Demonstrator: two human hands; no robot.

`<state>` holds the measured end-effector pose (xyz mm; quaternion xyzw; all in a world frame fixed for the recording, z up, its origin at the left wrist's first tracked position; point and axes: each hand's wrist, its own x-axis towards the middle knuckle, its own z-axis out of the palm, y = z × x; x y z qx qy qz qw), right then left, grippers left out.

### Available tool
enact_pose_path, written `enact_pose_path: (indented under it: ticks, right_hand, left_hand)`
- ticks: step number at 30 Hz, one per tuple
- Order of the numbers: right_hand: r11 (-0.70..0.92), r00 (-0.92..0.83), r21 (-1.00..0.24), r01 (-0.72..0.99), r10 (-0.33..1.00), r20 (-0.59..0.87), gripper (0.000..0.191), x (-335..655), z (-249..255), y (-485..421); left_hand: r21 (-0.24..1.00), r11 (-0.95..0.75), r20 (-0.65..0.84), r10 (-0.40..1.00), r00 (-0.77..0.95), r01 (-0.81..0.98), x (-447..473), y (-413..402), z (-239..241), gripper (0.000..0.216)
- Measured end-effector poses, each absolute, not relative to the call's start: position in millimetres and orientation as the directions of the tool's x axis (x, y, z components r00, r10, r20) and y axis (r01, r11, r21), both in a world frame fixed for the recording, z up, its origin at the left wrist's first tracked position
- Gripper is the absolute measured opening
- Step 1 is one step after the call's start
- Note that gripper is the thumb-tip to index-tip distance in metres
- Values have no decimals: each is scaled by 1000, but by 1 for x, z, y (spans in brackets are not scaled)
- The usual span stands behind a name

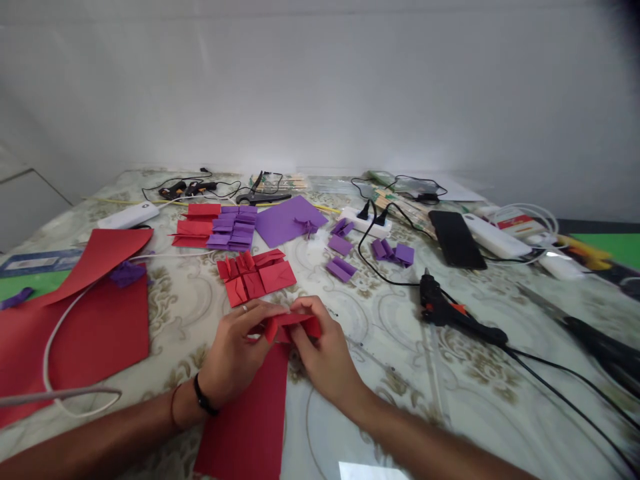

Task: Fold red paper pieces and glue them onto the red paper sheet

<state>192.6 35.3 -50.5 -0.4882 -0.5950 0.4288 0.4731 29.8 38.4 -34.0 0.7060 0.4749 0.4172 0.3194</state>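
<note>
Between my two hands is a small folded piece of red paper [293, 323], its creased flaps standing up. My left hand [235, 350] pinches its left end, fingers curled and thumb toward the middle. At the right end, my right hand [320, 353] grips it between thumb and fingers. Beneath my left hand, a long red paper strip [250, 413] lies flat on the table. Just beyond the hands sit several folded red pieces [256, 275], close together. Farther back, more folded red pieces [195, 227] lie beside folded purple pieces [233, 228].
On the right lie a black glue gun [450, 310], scissors [585, 333] and a phone [456, 239]. A white power strip [366, 221] with plugs stands behind loose purple folds [341, 269]. Large red sheets [100, 327] and a white cable [50, 347] cover the left. A purple sheet [285, 220] lies behind.
</note>
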Motion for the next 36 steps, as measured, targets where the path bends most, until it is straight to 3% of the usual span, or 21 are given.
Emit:
enact_pose_path:
  ticks: [7, 11, 17, 25, 30, 36]
  right_hand:
    - [95, -112, -994, 56, 990, 89, 10, 189, -55, 33]
    - [89, -95, -995, 51, 992, 84, 11, 190, -57, 33]
    - [89, -103, -992, 85, 991, 80, 10, 193, -60, 36]
    - [123, -171, -990, 69, 979, 110, 12, 189, -52, 29]
    - [107, -142, -994, -25, 984, 110, 11, 190, -57, 34]
    - [-12, -172, -987, -161, 985, 16, 15, 195, -66, 47]
  left_hand:
    - [953, -106, 70, 988, 135, 284, 31, 40, -35, 14]
    - [984, -6, -22, 987, 156, 176, 32, 41, -39, 24]
    - [969, -73, 43, 990, 131, 235, 31, 42, -42, 31]
    - [989, 147, -149, 986, 72, 27, 32, 45, -37, 22]
    - [968, 219, -197, 966, 170, -121, 33, 47, -40, 23]
    - [980, 182, -167, 971, 171, -75, 29, 50, -41, 31]
